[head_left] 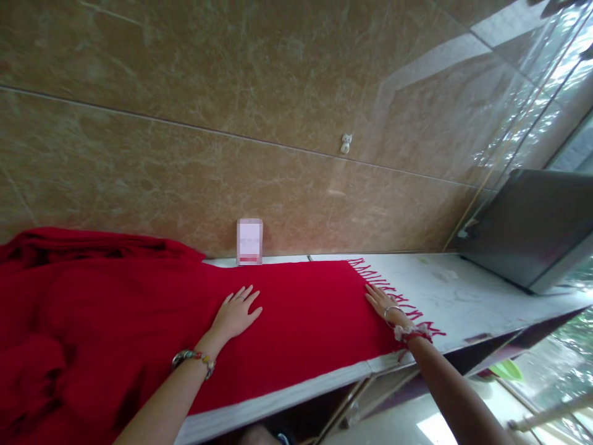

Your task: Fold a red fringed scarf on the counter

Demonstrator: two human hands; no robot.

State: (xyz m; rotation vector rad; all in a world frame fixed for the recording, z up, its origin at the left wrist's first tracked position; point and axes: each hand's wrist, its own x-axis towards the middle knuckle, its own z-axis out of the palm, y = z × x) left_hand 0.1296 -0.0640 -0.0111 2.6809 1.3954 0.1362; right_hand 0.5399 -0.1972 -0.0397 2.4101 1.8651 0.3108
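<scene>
A red fringed scarf (306, 321) lies spread along the narrow white counter, its tassels at the right end. My left hand (236, 313) rests flat on the middle of the cloth with its fingers spread. Close to the fringe, my right hand (380, 300) presses palm down on the scarf's right end, fingers stretched out. To the left the red cloth is bunched in loose folds and hangs over the front edge. Both wrists wear bracelets.
A pale pink card or phone (249, 242), blurred, leans on the tiled wall (185, 179) behind the scarf. The white counter (445, 278) runs right to a grey box-like appliance (532, 228). A small white cat-shaped hook (346, 143) is on the wall. A green basin (507, 369) sits lower right.
</scene>
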